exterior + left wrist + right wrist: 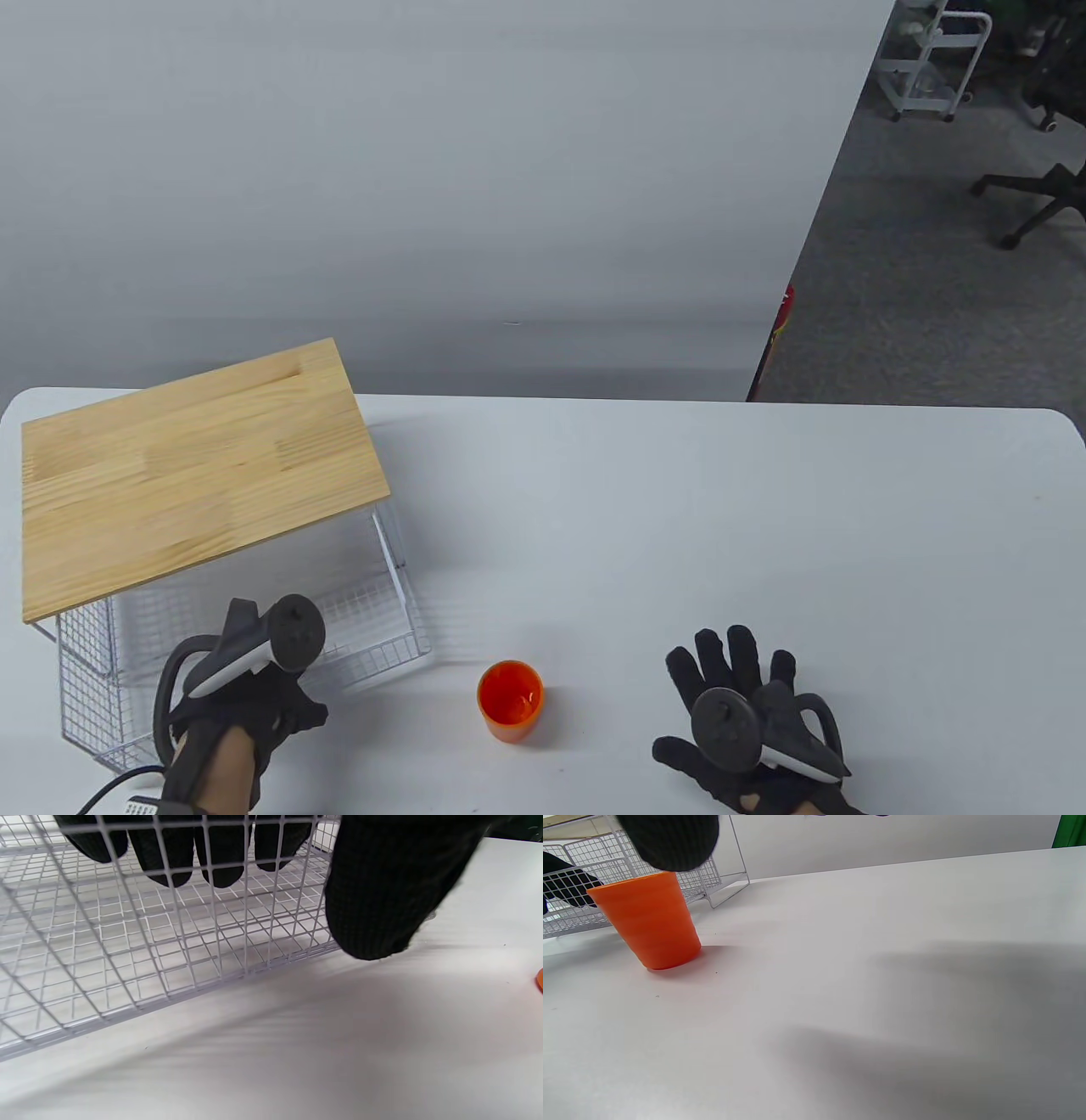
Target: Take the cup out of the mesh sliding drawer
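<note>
The orange cup [509,700] stands upright on the white table, outside the drawer, between my hands; it also shows in the right wrist view [649,921]. The white mesh drawer [373,628] is pulled out from under the wooden top [195,467]. My left hand [271,679] grips the drawer's front wall: in the left wrist view the fingers [169,853] hang behind the mesh [127,942] and the thumb [382,899] is in front. My right hand [730,679] lies flat on the table with fingers spread, right of the cup and apart from it.
The table [679,526] runs to a grey wall at the back. The wire frame under the wooden top stands at the table's left edge. Office chairs and a cart stand on the floor beyond the table's far right.
</note>
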A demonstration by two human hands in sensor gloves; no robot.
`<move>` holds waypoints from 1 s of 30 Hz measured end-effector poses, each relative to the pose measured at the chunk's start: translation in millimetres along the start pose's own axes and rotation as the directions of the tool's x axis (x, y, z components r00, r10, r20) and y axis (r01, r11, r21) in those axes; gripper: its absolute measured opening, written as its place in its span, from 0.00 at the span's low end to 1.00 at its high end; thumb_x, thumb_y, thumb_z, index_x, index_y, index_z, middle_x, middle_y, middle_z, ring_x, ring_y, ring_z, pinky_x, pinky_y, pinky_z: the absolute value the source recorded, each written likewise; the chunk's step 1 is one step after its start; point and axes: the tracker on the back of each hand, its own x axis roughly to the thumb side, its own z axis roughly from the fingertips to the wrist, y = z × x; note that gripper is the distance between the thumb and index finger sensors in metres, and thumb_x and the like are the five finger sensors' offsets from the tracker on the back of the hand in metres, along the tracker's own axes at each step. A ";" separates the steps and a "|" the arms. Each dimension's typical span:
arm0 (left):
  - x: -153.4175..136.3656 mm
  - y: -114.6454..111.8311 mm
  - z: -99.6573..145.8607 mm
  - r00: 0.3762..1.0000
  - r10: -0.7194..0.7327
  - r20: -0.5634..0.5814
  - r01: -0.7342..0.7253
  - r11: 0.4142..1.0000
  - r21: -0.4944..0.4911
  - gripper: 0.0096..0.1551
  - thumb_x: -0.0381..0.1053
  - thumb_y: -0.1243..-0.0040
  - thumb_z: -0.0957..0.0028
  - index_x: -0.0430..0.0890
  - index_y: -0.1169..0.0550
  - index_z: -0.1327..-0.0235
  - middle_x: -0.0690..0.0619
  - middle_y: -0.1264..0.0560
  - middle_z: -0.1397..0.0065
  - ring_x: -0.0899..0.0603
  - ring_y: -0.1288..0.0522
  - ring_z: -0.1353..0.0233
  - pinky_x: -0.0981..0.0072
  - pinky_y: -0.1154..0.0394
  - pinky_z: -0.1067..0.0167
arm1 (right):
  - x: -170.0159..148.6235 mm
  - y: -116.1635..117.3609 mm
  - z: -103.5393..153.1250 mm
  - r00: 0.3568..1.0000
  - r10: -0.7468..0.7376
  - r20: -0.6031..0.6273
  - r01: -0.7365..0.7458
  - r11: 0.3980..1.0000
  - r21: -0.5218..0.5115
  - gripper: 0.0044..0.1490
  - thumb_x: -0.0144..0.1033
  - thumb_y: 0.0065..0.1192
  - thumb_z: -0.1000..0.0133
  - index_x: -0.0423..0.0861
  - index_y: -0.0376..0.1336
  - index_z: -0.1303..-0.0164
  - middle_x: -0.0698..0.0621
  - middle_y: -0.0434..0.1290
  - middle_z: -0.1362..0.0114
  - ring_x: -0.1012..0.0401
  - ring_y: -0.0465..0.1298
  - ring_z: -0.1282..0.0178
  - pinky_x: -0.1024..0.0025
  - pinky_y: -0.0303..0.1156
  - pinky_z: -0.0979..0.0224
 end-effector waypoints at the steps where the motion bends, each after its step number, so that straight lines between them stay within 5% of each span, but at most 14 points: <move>1: 0.0 -0.5 -1.1 1.000 -0.001 -0.003 0.001 1.000 -0.002 0.42 0.57 0.25 0.46 0.40 0.27 0.23 0.37 0.27 0.19 0.27 0.23 0.21 0.27 0.30 0.30 | 0.0 0.1 0.0 1.000 -0.001 0.001 0.001 1.000 0.001 0.59 0.66 0.51 0.44 0.42 0.36 0.16 0.28 0.35 0.13 0.27 0.31 0.21 0.16 0.31 0.33; 15: -1.3 -0.3 -4.1 1.000 -0.014 -0.022 0.015 1.000 0.017 0.20 0.46 0.27 0.44 0.47 0.12 0.39 0.48 0.11 0.34 0.45 0.09 0.29 0.41 0.15 0.37 | -1.0 0.8 -0.4 1.000 -0.007 0.000 0.007 1.000 0.008 0.59 0.66 0.51 0.43 0.42 0.36 0.16 0.28 0.35 0.13 0.27 0.31 0.21 0.16 0.31 0.33; 30: -2.9 2.6 -3.7 0.999 -0.017 0.035 0.015 0.998 0.055 0.14 0.42 0.27 0.43 0.47 0.07 0.48 0.51 0.05 0.43 0.49 0.04 0.37 0.48 0.09 0.44 | -1.7 1.2 -1.8 1.000 -0.009 -0.002 0.009 1.000 0.022 0.59 0.66 0.51 0.43 0.42 0.37 0.16 0.28 0.35 0.13 0.27 0.31 0.21 0.16 0.32 0.32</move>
